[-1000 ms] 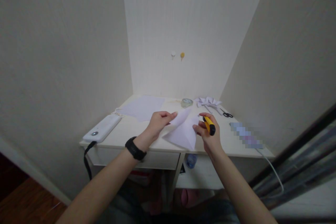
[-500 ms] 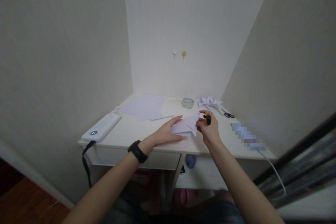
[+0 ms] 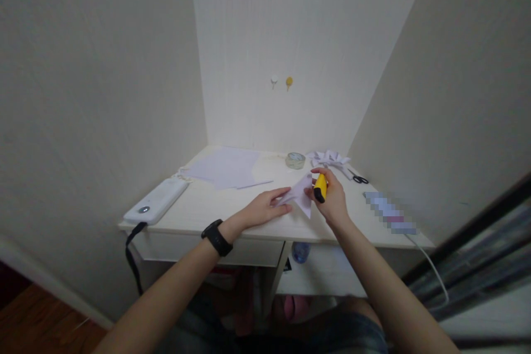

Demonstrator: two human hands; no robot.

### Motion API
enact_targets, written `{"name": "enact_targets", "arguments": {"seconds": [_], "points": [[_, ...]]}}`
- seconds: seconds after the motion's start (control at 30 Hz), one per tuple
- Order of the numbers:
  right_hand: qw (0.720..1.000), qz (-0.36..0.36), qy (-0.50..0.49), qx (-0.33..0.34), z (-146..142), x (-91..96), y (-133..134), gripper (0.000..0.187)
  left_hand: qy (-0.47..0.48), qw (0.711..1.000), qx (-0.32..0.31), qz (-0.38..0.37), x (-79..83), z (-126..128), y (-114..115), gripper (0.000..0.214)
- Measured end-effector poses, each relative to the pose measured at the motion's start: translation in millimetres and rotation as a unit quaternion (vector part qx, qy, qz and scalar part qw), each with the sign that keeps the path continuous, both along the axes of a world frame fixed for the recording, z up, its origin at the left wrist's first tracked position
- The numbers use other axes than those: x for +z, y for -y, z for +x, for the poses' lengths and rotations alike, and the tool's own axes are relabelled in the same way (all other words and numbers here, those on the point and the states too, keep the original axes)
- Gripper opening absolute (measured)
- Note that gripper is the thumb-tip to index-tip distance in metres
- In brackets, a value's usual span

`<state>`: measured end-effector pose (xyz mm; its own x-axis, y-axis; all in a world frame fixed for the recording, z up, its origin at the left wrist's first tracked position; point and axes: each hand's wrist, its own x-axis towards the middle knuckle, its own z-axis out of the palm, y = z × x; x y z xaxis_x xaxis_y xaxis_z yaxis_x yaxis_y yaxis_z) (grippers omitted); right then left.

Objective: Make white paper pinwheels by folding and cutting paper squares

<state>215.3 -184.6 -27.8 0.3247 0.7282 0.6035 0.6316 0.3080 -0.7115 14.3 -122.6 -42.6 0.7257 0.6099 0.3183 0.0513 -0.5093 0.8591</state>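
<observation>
Paper point(image 3: 299, 197) lowered, left fingers point(image 3: 277, 197) apart on it, right fingers point(image 3: 331, 179) gripping yellow cutter point(image 3: 319, 187)

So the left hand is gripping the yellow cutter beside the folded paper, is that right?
Not quite. The yellow cutter is gripped in the right hand, not the left. The left hand only touches the folded paper beside it. The head view shows this.

head cam | looks forward and down | desk point(image 3: 199, 213) at arm's reach | alcove walls behind
</observation>
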Motion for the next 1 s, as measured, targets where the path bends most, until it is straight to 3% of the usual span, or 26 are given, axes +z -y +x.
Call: {"name": "enact_targets", "arguments": {"seconds": [0.1, 0.27, 0.47, 0.67, 0.83, 0.9, 1.0], "points": [[1.000, -0.006, 0.025, -0.019, -7, 9.7, 10, 0.045, 0.007, 0.999, -0.020, -0.049, 2.7, -2, 0, 0.080], [0.999, -0.006, 0.018, -0.035, -10, 11.8, 13, 0.045, -0.004, 0.999, 0.022, -0.024, 0.4, 1, 3, 0.082], [0.998, 0.004, -0.054, 0.029, -12, 3.9, 12, 0.044, -0.009, 0.996, 0.088, 0.004, -7.4, 4, 2, 0.038], [0.994, 0.024, -0.101, 0.046, -11, -1.5, 11, 0.043, 0.094, 0.983, 0.152, -0.048, -10.0, 5, -3, 0.036], [0.996, -0.006, -0.080, 0.037, -11, -9.6, 9, 0.054, 0.075, 0.971, 0.224, -0.025, -15.0, 10, -6, 0.029], [0.997, -0.013, -0.072, 0.029, -12, -13.3, 10, 0.051, 0.116, 0.969, 0.211, -0.058, -15.9, 11, -5, 0.028], [0.994, 0.012, -0.097, 0.044, -11, -19.8, 9, 0.049, 0.210, 0.950, 0.148, -0.178, -13.6, 12, -4, 0.035]]}}
